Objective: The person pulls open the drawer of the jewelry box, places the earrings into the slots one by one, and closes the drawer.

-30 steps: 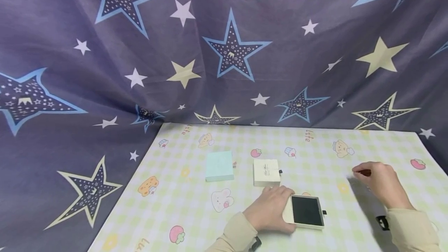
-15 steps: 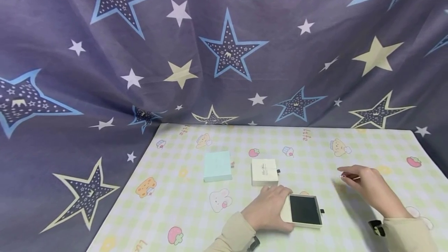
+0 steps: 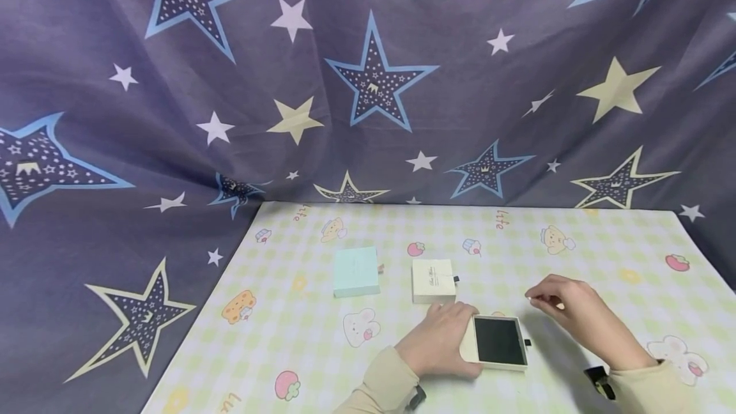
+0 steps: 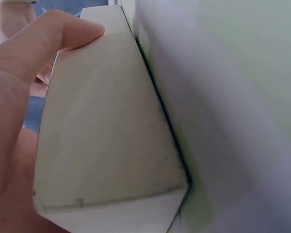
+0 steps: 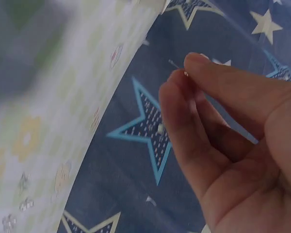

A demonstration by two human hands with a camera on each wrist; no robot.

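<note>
My left hand [image 3: 439, 340] grips a cream drawer box [image 4: 106, 121] from above, thumb along its near side. Its drawer is pulled out to the right, showing a black padded lining [image 3: 500, 340] and a small black pull tab [image 3: 528, 342]. Just right of the drawer and above the table, my right hand [image 3: 569, 305] pinches a tiny earring between thumb and index finger. In the right wrist view, a thin pin of the earring [image 5: 172, 63] sticks out past the fingertips of the right hand [image 5: 233, 126]; most of it is hidden.
A second cream box [image 3: 433, 281] with a black tab stands just behind my left hand. Farther left lies a mint-green box [image 3: 356, 271] with a pinkish tab. The table's checked cloth [image 3: 276, 331] meets a star-patterned curtain [image 3: 322, 165] at the back.
My right hand has moved left toward the drawer, carrying the earring. My left hand stays on the cream box. The head view has shifted slightly.
</note>
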